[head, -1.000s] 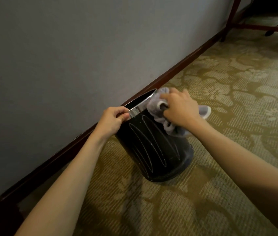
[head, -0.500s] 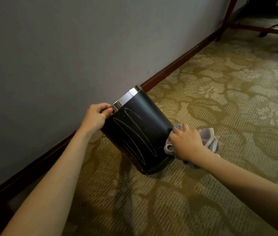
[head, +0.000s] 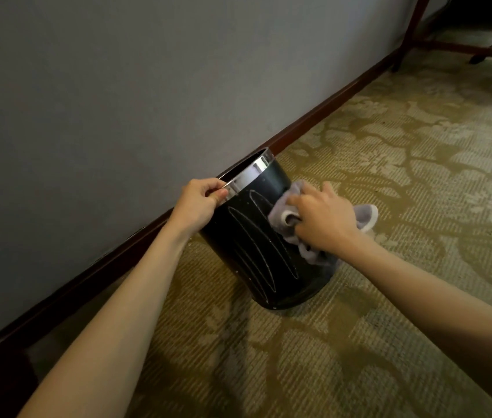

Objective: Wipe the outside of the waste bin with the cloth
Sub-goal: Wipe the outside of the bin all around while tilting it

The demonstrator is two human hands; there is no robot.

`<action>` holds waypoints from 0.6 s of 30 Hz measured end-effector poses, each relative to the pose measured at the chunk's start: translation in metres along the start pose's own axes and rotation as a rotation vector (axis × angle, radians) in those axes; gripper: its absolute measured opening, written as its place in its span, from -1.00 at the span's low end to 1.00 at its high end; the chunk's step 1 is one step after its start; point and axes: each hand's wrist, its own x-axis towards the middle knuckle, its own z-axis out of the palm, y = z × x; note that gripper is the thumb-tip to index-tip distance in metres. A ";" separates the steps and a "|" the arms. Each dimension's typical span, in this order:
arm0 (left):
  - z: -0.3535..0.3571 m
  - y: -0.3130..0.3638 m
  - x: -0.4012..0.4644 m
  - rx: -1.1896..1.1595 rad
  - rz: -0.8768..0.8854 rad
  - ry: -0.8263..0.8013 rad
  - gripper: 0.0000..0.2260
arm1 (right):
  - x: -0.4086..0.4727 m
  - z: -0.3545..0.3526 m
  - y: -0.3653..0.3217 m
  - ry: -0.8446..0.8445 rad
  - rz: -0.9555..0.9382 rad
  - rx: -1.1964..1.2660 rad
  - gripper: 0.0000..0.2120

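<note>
Cloth [head: 281, 214] under right hand [head: 324, 217], against waste bin [head: 257, 248] side.

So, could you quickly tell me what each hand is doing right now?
Left hand: pinching the waste bin by its rim.
Right hand: holding the cloth against the bin's side.

Two bare forearms reach into the head view from the lower edge, both uncovered from the frame edge to the wrist, with no sleeve or cuff showing on either. The left hand [head: 201, 203] and the right hand [head: 326, 220] are bare too: no gloves, and no rings, watch, bracelet or band can be seen on the fingers or wrists. The nails that show are short and unpainted. At the lower left corner sits a dark, blurred patch that cannot be identified.
</note>
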 end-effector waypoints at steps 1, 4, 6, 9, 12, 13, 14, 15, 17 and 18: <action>0.003 0.003 0.001 0.004 0.009 -0.005 -0.75 | 0.008 -0.007 -0.004 0.050 0.003 0.017 -0.65; 0.012 0.010 0.003 0.043 0.024 -0.004 -0.70 | 0.029 -0.022 -0.011 0.139 0.053 0.035 -0.67; 0.014 0.010 0.005 0.061 0.019 0.012 -0.67 | 0.035 -0.023 -0.013 0.133 0.073 0.004 -0.67; 0.010 0.008 0.006 0.055 -0.004 0.026 -0.66 | 0.030 -0.015 -0.014 0.094 0.057 -0.069 -0.66; 0.004 0.006 0.005 0.037 -0.036 0.036 -0.74 | 0.016 0.003 -0.007 0.015 0.008 -0.119 -0.66; 0.002 0.004 0.004 0.032 -0.051 0.044 -0.78 | 0.008 0.011 -0.002 -0.032 0.021 -0.087 -0.68; -0.001 0.003 0.004 0.023 -0.066 0.054 -0.80 | -0.001 0.020 0.004 -0.079 0.035 -0.073 -0.68; -0.004 0.001 0.003 0.012 -0.082 0.064 -0.82 | -0.011 0.029 0.011 -0.126 0.036 -0.096 -0.66; -0.010 -0.001 0.001 -0.006 -0.115 0.069 -0.81 | -0.029 0.043 0.025 -0.196 0.015 -0.187 -0.63; -0.012 -0.002 0.001 -0.009 -0.129 0.061 -0.81 | -0.035 0.047 0.030 -0.209 0.012 -0.204 -0.65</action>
